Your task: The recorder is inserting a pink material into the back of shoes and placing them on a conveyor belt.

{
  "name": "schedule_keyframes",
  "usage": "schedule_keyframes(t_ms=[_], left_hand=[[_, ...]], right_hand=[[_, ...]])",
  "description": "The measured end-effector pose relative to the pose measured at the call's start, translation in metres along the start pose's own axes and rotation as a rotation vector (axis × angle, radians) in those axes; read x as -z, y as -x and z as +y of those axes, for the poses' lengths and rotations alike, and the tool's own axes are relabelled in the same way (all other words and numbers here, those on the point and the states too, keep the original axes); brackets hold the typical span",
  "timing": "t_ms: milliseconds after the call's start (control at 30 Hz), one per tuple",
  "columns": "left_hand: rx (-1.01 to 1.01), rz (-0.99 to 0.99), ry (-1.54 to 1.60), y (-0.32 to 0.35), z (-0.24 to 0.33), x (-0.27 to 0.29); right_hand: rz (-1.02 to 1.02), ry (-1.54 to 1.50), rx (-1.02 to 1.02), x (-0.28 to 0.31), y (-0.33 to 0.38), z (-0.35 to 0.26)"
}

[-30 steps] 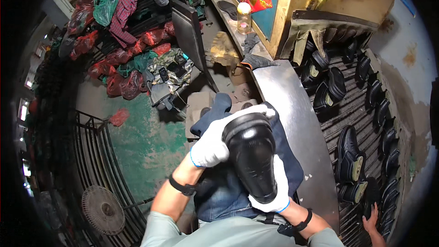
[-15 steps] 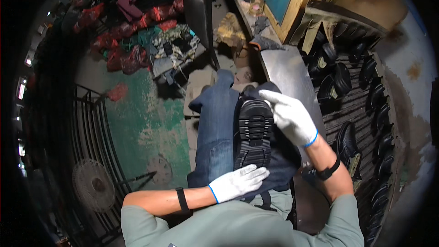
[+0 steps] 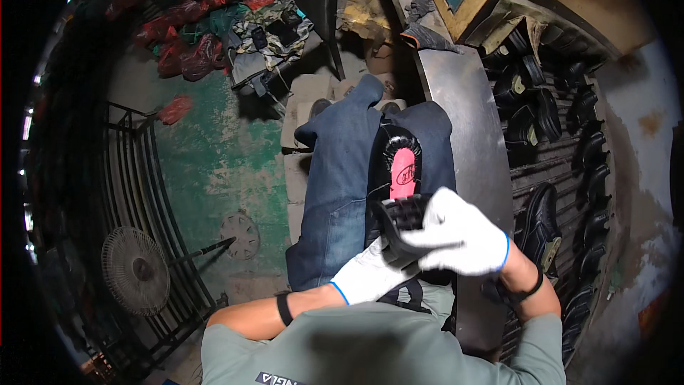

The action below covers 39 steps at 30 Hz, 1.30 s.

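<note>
A black shoe upper (image 3: 377, 170) lies between my thighs, toe end away from me, with a pink insole board (image 3: 403, 171) facing up. Black gathered material rings the toe. Above its nearer end is a black ridged rubber sole (image 3: 407, 214), bent and raised off the pink board. My right hand (image 3: 463, 237), in a white glove, grips the sole from the right with its fingers closed. Against the sole's near left side rests my left hand (image 3: 374, 271), also white-gloved; its fingers are mostly hidden behind the rubber.
A metal-topped bench (image 3: 470, 121) runs along my right. Beyond it, a slatted rack (image 3: 531, 171) holds several black shoes. On my left stand a fan (image 3: 135, 271) and a black metal railing (image 3: 160, 185). Red bags (image 3: 203, 57) and a dark chair (image 3: 315, 0) are farther off.
The sole lay flat over the shoe; now it is lifted and bent toward me, baring the pink board. My right hand has come from the toe back toward me and closed on the sole.
</note>
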<state>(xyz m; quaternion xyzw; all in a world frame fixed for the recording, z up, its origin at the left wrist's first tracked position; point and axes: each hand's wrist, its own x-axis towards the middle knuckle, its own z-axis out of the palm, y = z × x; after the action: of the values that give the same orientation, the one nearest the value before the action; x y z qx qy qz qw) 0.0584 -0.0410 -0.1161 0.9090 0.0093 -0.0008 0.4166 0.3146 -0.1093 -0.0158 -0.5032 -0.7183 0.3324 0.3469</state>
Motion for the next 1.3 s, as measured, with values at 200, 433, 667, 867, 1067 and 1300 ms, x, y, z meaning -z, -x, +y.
schedule_keyframes(t_ms=[200, 433, 667, 867, 1067, 1300], left_hand=[[0.04, 0.634, 0.078, -0.02, -0.003, 0.101], [0.334, 0.626, 0.261, -0.043, -0.015, 0.124], [0.919, 0.475, 0.458, -0.071, -0.019, 0.143], [0.889, 0.345, 0.262, -0.081, -0.048, 0.165], [0.615, 0.561, 0.116, -0.063, -0.026, 0.124], [0.45, 0.802, 0.149, -0.04, 0.056, 0.138]], right_hand=[[0.09, -0.323, -0.222, 0.012, -0.021, 0.024], [0.406, -0.664, -0.538, -0.027, -0.013, 0.042], [0.65, -0.394, -0.83, -0.036, -0.044, 0.039], [0.534, -0.195, -0.999, -0.013, -0.045, 0.053], [0.569, 0.138, -0.614, -0.043, -0.04, 0.04], [0.82, 0.387, -0.259, -0.049, -0.041, -0.024]])
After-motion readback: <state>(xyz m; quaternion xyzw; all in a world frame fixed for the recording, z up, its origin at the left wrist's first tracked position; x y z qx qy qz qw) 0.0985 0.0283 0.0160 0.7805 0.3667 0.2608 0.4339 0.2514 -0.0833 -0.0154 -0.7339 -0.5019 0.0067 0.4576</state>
